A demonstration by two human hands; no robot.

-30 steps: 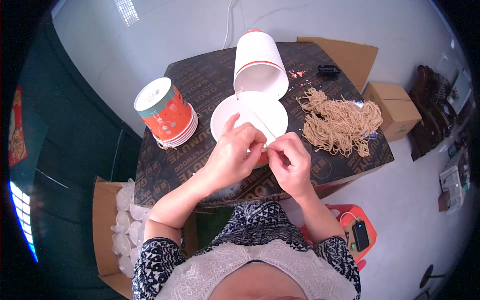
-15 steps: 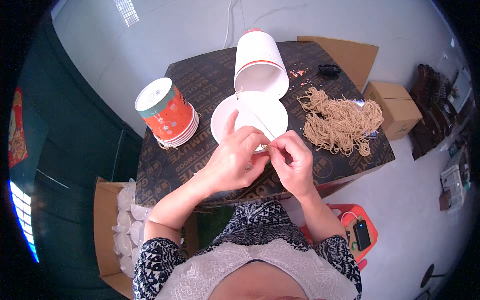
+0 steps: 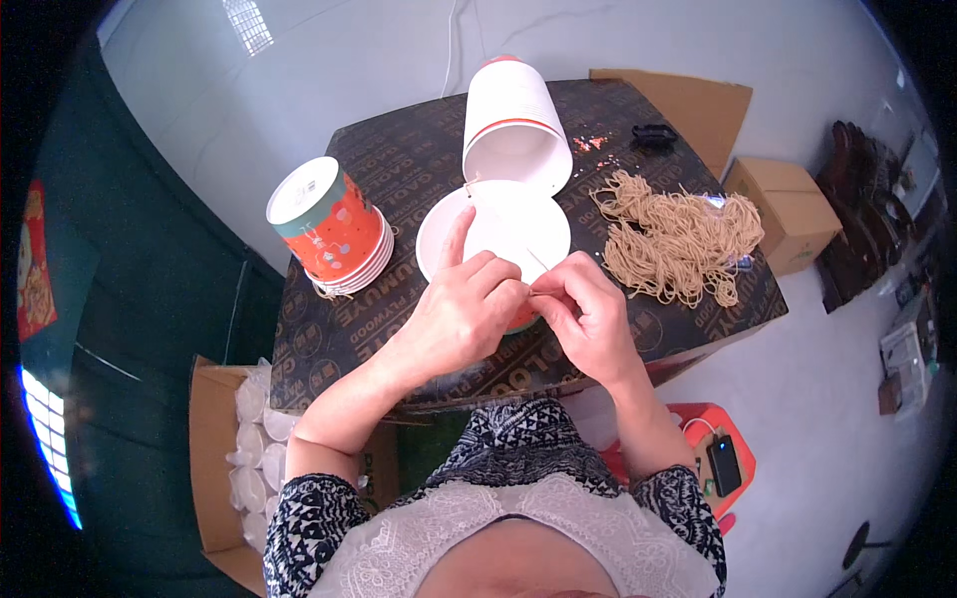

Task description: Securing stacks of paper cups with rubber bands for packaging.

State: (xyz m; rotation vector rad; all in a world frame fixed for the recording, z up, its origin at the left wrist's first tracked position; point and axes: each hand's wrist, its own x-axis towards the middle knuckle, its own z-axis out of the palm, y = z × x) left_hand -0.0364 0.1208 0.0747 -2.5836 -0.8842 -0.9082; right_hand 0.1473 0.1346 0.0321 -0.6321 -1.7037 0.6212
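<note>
A white-lined paper bucket (image 3: 498, 234) stands before me on the table, its mouth toward me and a bit of orange showing on its near outer side. Tan cord (image 3: 537, 261) runs over it, and one end hangs at its far rim. At the near rim my left hand (image 3: 464, 309) pinches the cord, index finger raised and the others curled. Close against it, my right hand (image 3: 590, 311) also pinches the cord between thumb and fingertips. The fingers partly hide the cord where it meets the rim.
An upturned stack of orange and green paper buckets (image 3: 334, 229) stands left. Behind, a white bucket stack (image 3: 513, 110) lies on its side. Right are a tan cord bundle (image 3: 683, 244) and a black object (image 3: 654, 136). A carton (image 3: 214, 478) of wrapped white items sits below left.
Both hands have shifted slightly at the near rim. The taut cord across the bucket now shows as a shorter piece by my right fingers. My left fingers have curled in more.
</note>
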